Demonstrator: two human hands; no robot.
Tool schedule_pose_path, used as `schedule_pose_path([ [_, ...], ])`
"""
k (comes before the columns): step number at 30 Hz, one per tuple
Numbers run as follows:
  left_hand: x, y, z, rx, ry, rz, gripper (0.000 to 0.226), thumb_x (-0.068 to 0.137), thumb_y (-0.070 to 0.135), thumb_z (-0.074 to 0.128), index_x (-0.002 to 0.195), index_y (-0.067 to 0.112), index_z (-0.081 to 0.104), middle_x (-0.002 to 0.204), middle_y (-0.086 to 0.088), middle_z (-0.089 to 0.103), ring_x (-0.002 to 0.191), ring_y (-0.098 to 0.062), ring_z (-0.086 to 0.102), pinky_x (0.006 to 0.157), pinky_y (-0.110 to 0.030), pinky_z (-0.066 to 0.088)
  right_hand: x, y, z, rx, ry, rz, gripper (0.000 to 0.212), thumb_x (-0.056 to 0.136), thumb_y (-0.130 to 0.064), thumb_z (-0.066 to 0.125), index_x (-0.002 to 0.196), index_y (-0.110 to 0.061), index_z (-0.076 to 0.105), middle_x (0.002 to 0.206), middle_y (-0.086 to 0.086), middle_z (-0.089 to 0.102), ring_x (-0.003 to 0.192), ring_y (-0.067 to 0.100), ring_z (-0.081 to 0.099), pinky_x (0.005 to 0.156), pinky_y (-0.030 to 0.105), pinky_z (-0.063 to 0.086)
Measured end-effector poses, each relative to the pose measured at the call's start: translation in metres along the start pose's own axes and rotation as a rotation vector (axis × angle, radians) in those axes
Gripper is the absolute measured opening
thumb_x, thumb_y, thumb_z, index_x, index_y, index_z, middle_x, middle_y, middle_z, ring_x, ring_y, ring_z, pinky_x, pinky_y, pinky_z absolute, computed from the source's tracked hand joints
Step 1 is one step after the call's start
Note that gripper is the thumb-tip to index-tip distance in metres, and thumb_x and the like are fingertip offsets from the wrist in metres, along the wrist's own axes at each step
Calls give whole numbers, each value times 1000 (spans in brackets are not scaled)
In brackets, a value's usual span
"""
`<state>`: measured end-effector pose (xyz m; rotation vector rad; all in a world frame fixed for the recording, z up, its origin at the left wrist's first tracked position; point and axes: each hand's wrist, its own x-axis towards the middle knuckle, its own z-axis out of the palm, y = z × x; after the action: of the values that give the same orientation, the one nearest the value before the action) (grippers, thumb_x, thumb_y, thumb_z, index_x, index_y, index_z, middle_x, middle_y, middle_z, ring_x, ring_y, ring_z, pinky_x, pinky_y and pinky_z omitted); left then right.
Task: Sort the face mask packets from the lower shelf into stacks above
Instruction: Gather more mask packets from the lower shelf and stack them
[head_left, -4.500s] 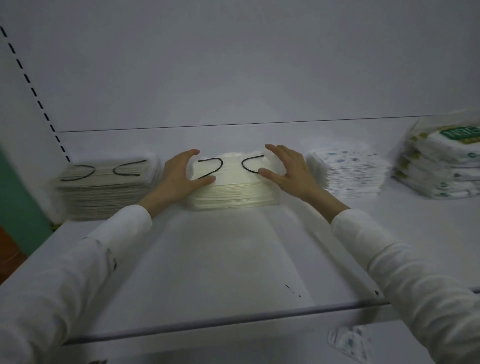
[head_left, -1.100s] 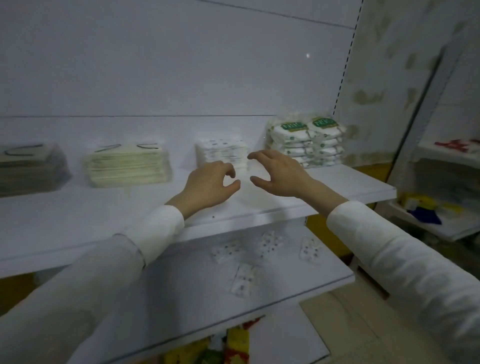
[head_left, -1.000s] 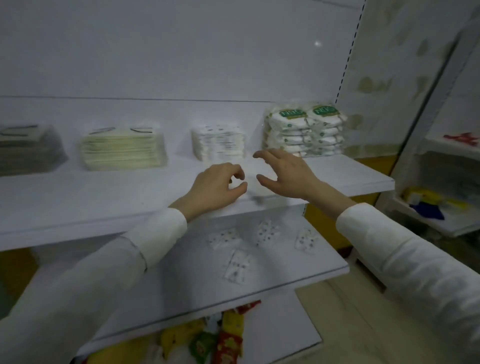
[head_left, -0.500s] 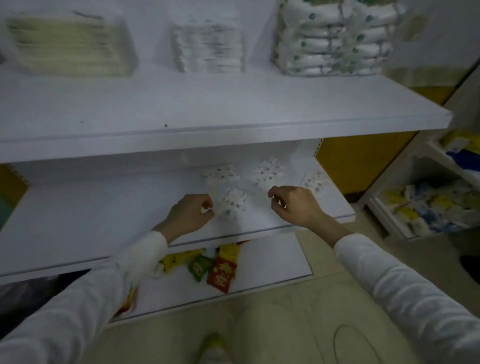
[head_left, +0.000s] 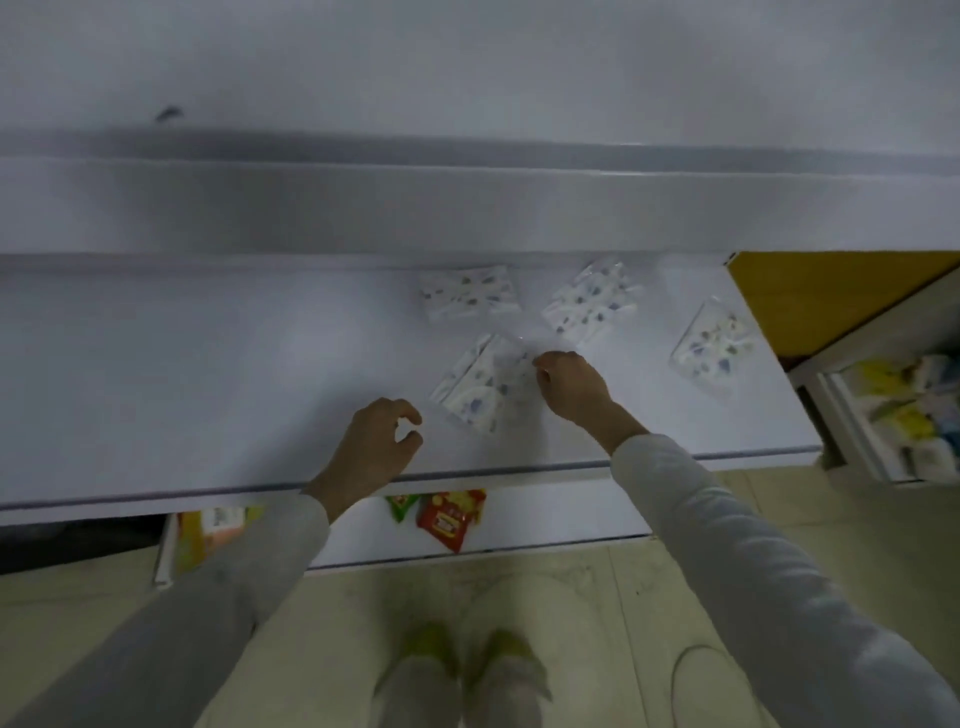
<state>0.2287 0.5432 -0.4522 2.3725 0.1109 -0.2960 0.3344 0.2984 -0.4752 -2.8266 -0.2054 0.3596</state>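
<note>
Several white face mask packets with small coloured prints lie on the lower shelf (head_left: 208, 364). The nearest packet (head_left: 475, 389) lies tilted near the shelf's front. My right hand (head_left: 571, 387) pinches that packet's clear right edge with curled fingers. My left hand (head_left: 382, 447) hovers just left of it, fingers loosely curled, holding nothing. Two more packets (head_left: 467, 293) (head_left: 589, 299) lie behind, and another packet (head_left: 714, 343) lies at the far right. The stacks on the upper shelf are out of view.
The upper shelf's front edge (head_left: 467, 208) overhangs the back of the lower shelf. Red, green and yellow snack packs (head_left: 449, 517) sit on the bottom shelf. My shoes (head_left: 467, 660) stand on the floor. A neighbouring rack with goods (head_left: 898, 415) is at the right.
My view dropped from the upper shelf to the lower one. Both hands came down from the upper shelf; my right hand reached the nearest packet and took hold of its edge.
</note>
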Motion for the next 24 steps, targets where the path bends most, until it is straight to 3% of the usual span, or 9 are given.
schedule_pose_path([
  [4,5,5,21,-91,121,-35,19,87,5,60,105,8,64,111,-11,61,96,-18,54,80,-21,37,41,-4,10,12,-68,-26,40,99,-20,40,135,-3,44,133,19,52,119,35,52,99,39,41],
  [7,1,10,31,-138,182,-55,20,86,2,60,106,6,64,112,-9,60,102,-22,56,81,-24,42,58,-13,21,-85,-73,-4,56,95,-27,48,142,-2,29,133,21,47,121,37,46,100,41,37],
  [12,-2,3,40,-180,240,-77,20,86,0,60,104,7,63,110,-9,61,99,-19,56,77,-24,40,71,-21,23,-50,-90,130,47,85,-28,62,129,-17,48,129,10,50,121,30,47,102,39,37],
  [14,-2,0,44,-182,246,-107,20,86,1,59,104,9,63,111,-8,61,97,-16,54,77,-22,39,72,-20,19,-37,-98,100,42,78,-22,69,116,-19,53,121,10,50,114,30,49,93,35,41],
  [17,-3,-4,50,-200,267,-137,22,87,3,60,108,8,61,113,-9,60,99,-17,54,79,-24,39,65,-13,17,185,-121,68,26,73,-9,70,87,-17,49,97,6,52,90,23,51,69,29,40],
  [20,-4,-4,51,-235,289,-196,36,86,11,65,121,8,53,117,-7,55,107,-23,52,86,-30,42,50,-6,11,342,-153,32,27,79,-10,71,99,-13,53,95,2,53,89,19,49,76,30,42],
  [21,-2,-3,51,-274,281,-233,47,84,15,68,126,9,48,118,-5,52,109,-22,50,89,-32,43,44,-2,9,461,-184,18,22,80,-10,71,93,-15,53,90,-1,53,87,17,48,76,28,40],
  [24,5,5,48,-562,220,-334,70,78,21,76,136,14,37,123,2,46,110,-17,48,91,-33,45,18,8,2,1082,-305,14,18,84,2,66,90,-14,61,87,0,65,83,16,62,79,27,48],
])
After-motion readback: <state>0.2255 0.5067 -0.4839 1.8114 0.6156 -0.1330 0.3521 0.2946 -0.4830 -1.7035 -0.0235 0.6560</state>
